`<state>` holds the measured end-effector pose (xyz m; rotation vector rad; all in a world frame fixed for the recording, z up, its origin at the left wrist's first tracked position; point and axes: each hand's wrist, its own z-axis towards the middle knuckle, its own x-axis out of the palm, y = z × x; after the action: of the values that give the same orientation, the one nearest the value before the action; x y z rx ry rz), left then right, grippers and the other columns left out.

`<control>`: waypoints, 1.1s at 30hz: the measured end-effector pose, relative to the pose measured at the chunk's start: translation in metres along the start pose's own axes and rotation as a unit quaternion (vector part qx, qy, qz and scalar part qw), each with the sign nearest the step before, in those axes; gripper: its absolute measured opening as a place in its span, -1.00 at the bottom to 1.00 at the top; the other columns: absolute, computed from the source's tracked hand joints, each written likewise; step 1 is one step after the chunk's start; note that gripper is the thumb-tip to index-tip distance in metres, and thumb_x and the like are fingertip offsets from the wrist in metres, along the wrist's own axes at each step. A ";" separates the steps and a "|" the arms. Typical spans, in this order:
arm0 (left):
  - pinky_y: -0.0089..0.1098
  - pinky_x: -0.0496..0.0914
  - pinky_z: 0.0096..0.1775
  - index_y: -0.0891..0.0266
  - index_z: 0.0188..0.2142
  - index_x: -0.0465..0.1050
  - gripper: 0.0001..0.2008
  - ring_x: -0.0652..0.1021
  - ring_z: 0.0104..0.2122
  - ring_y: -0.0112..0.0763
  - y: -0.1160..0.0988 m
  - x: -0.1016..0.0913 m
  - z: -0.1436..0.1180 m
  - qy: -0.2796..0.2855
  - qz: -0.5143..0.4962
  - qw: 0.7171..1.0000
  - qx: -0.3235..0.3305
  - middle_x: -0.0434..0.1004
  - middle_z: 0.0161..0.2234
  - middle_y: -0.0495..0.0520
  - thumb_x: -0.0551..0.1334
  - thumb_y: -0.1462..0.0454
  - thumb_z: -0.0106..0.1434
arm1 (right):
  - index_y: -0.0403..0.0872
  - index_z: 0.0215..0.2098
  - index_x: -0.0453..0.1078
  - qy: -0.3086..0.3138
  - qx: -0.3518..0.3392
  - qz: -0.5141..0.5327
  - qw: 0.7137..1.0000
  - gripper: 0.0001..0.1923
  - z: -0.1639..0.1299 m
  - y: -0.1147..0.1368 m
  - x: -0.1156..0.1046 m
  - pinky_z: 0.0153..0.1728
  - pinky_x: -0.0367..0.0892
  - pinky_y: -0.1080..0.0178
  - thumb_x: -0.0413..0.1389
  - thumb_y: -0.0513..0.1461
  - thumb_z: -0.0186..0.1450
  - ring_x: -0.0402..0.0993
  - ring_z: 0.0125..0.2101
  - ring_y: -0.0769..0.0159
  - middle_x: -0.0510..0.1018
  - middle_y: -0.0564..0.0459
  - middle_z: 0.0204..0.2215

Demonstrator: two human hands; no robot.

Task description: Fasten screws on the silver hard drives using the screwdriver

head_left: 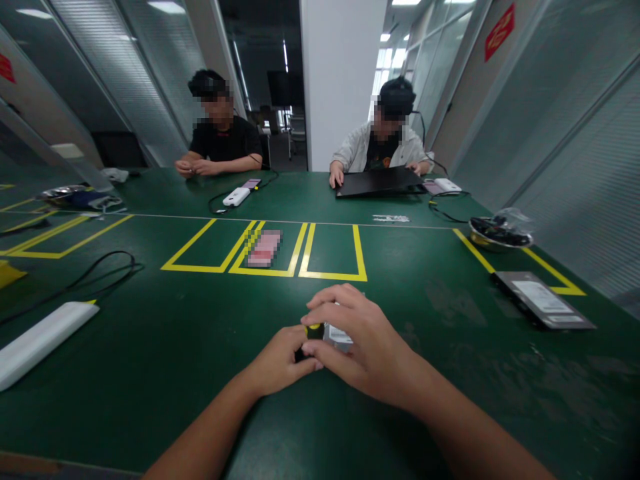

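Office workshop, glass partitions [575, 100], taped green worktable [150, 373]

One head-worn view: I look forward and down, close over my hands [325, 347]. Green table [150, 373] stretches ahead.

On the surface [150, 373], the hands meet at the near middle: left hand [280, 360] touching right hand [360, 340], a small tool [311, 333] between them. Behind them lie taped boxes [265, 250]. A long bar [43, 337] lies far left, a flat packet [543, 300] right, a bowl [500, 233] behind it.
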<state>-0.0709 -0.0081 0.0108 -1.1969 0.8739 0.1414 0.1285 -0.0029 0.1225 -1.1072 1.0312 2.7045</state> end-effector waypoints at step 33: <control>-0.37 0.35 -0.23 0.27 -0.37 0.45 -0.92 0.48 -0.30 -0.30 -0.001 0.000 0.002 0.011 -0.020 1.000 0.005 0.49 -0.34 0.03 0.27 0.28 0.21 | -0.10 -0.13 0.42 -0.010 -0.030 0.020 0.999 -0.74 0.000 -0.003 0.001 -0.05 0.31 0.15 0.12 -0.41 0.22 0.42 -0.15 0.27 0.57 0.00 -0.21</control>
<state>-0.0694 -0.0071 0.0114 -1.2072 0.8683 0.0912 0.1289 -0.0007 0.1201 -1.0784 0.9880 2.7892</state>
